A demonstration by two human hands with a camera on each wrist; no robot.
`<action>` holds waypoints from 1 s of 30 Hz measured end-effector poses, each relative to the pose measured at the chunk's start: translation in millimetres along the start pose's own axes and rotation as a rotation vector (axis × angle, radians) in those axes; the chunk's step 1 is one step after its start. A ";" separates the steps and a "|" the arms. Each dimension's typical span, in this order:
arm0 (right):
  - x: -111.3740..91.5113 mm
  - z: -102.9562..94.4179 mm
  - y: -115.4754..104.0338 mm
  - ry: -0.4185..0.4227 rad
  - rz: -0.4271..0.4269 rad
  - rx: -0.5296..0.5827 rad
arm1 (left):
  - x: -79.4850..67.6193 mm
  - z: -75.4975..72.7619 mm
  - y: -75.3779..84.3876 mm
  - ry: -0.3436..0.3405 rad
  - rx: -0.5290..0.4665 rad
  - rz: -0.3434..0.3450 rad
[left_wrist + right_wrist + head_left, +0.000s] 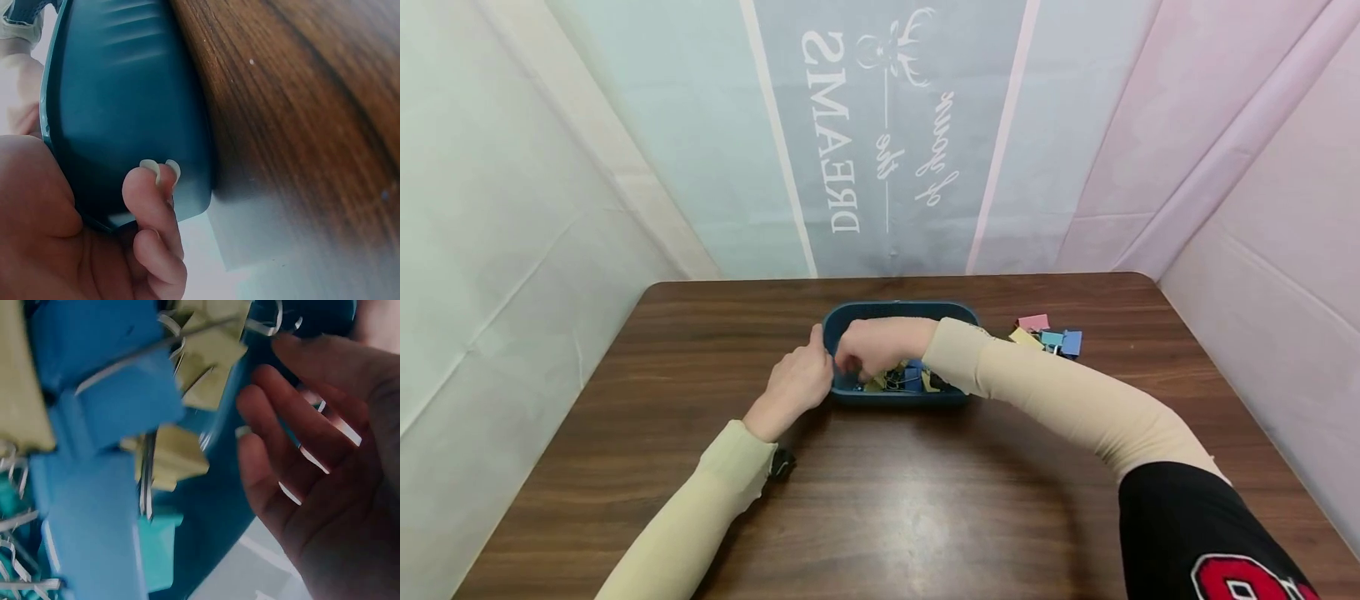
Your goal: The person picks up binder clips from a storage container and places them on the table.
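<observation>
A dark teal plastic bin [898, 399] stands on the table with binder clips inside. My left hand [801, 372] grips its left end, and in the left wrist view its bent fingers [150, 200] lie against the outer wall. My right hand [887, 343] reaches down into the bin's left part. In the right wrist view its fingers are loosely bent, with the thumb tip beside silver wire handles and nothing visibly held. Blue clips [106, 369], yellow clips [212, 362] and a turquoise clip [156, 553] lie close by. The right forearm covers the bin's right part.
To the right of the bin lies a small group of binder clips, among them a pink clip [1033, 322] and a blue clip [1072, 343]. A printed curtain [891, 250] hangs behind the brown wood-grain table [880, 492]. A small black object [782, 463] shows at the left cuff.
</observation>
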State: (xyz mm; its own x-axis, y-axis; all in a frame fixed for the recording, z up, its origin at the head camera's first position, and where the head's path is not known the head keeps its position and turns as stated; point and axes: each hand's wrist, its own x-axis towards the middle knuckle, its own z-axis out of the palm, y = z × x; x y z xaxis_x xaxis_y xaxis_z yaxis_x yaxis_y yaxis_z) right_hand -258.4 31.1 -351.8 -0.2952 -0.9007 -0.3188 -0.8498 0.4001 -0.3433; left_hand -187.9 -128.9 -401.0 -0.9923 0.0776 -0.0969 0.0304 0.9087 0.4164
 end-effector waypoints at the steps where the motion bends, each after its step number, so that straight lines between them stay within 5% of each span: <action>1: 0.9 0.7 -1.5 -0.017 0.001 0.011 | 0.2 -0.2 0.0 0.002 -0.003 0.004; 10: 9.9 6.8 -5.7 -0.117 0.004 0.018 | -0.4 -0.8 -0.4 0.004 0.004 0.007; 22: 17.5 17.8 -2.9 -0.106 0.081 0.015 | -1.6 0.2 -0.4 0.011 0.013 0.014; 30: 9.9 11.5 -3.0 -0.080 0.041 0.059 | -0.3 -0.8 1.2 0.009 0.016 0.012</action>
State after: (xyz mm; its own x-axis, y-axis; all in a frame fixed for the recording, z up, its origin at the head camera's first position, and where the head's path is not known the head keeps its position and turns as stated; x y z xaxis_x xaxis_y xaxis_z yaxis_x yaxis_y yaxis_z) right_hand -253.7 23.0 -364.1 -0.2914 -0.8678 -0.4025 -0.8098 0.4477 -0.3791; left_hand -187.7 -128.2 -399.7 -0.9929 0.0849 -0.0835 0.0443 0.9143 0.4025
